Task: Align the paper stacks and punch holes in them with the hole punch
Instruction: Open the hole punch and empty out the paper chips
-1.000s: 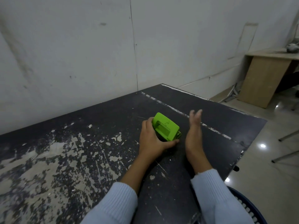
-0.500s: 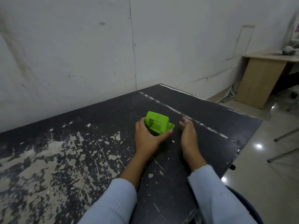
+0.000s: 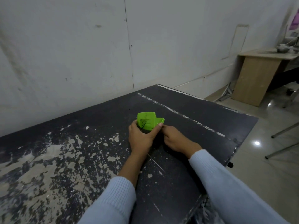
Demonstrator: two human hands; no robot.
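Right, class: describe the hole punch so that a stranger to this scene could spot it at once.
Find the worn black table against the pale wall. Near its middle, the left hand grips a small blocky plastic hole punch, tipped up on the tabletop, and the right hand meets it. It is the only bright green thing there.

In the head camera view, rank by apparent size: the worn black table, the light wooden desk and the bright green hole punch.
1. Worn black table
2. Light wooden desk, though it stands farther away
3. Bright green hole punch

Grey wall point(image 3: 80, 54), glossy tiled floor point(image 3: 267, 159), wooden desk point(image 3: 257, 78) at right.
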